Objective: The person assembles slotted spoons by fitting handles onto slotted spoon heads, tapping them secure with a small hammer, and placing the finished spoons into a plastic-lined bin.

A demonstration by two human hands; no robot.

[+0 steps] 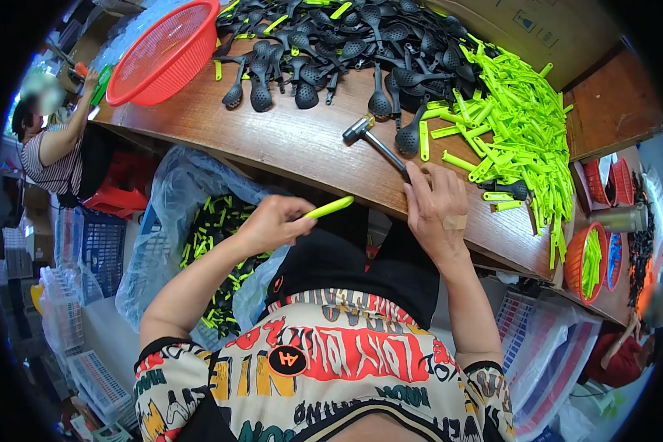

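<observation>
My left hand is closed around a lime-green plastic handle, which sticks out to the right in front of the table edge; the end inside my fingers is hidden. My right hand, with a plaster on its back, rests at the table's front edge, its fingers closed over the grip end of a hammer. The hammer's head lies on the tabletop. Just beyond it are black slotted spoon heads and a loose green handle.
Black spoon heads pile up at the back of the wooden table, and green handles heap at the right. A red basket stands back left. A plastic-lined bin holds green-and-black pieces. Other people sit at both sides.
</observation>
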